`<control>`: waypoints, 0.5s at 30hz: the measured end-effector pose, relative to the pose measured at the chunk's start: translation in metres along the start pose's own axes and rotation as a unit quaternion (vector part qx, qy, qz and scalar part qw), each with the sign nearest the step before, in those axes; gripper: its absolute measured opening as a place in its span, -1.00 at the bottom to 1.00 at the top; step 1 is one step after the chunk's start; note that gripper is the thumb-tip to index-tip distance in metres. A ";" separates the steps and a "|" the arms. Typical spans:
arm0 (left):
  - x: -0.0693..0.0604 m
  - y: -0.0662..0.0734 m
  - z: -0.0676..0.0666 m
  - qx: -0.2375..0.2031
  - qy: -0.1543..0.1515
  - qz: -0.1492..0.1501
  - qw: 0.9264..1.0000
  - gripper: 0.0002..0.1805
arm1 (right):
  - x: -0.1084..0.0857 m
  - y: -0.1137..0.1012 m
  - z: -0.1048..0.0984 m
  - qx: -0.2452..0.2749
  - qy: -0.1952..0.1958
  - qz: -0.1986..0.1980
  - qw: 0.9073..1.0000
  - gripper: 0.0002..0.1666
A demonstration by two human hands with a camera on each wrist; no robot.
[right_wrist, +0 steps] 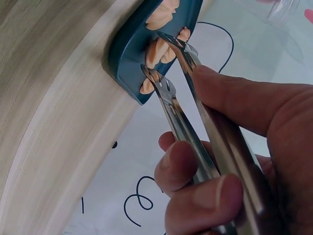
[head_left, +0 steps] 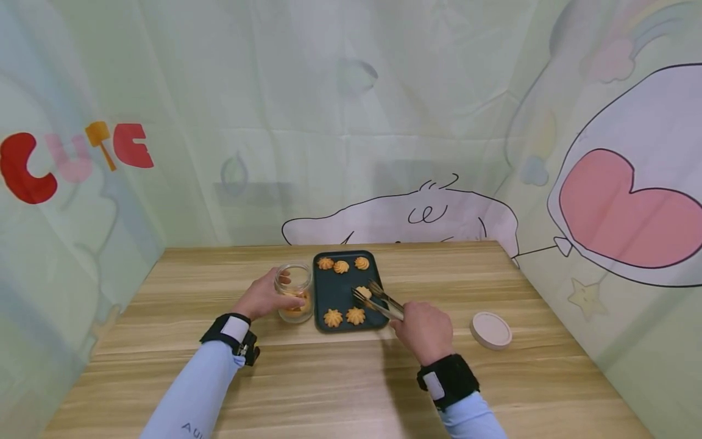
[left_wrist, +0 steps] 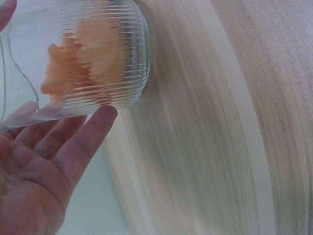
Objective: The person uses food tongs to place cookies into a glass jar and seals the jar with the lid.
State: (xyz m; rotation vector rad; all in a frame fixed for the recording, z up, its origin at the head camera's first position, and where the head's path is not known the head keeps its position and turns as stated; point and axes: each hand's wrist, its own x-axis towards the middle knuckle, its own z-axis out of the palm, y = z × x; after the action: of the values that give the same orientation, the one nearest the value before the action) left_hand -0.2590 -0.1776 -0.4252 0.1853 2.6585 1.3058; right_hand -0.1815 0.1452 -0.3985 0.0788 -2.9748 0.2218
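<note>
My left hand [head_left: 264, 297] holds an open glass jar [head_left: 295, 278] upright on the table, thumb on the near side and fingers around the far side. Piped cookies [left_wrist: 93, 54] lie in the bottom of the ribbed jar. Right beside it sits a dark tray [head_left: 331, 296] with three cookies at the far end and two at the near end. My right hand [head_left: 425, 331] grips metal tongs [right_wrist: 215, 122] over the tray. The tongs' tips stand on either side of another cookie [head_left: 364, 292]; whether they touch it I cannot tell.
A round pale lid [head_left: 492, 330] lies on the wooden table [head_left: 329, 390], to the right of my right hand. Behind the table hangs a printed cloth [head_left: 307, 152], which also runs along both sides.
</note>
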 end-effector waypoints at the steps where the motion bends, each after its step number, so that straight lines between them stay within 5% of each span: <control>1: 0.000 0.000 0.000 0.001 0.000 0.001 1.000 -0.09 | 0.000 0.000 0.000 0.000 0.002 -0.001 1.000 -0.56; 15: -0.001 0.002 0.000 0.000 -0.001 -0.003 1.000 -0.10 | 0.000 -0.006 -0.013 0.016 0.017 -0.011 1.000 -0.69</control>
State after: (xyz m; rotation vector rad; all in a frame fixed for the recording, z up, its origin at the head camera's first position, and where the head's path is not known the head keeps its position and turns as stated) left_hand -0.2577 -0.1766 -0.4229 0.1784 2.6553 1.3043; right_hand -0.1793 0.1418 -0.3847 0.1101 -2.9348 0.2653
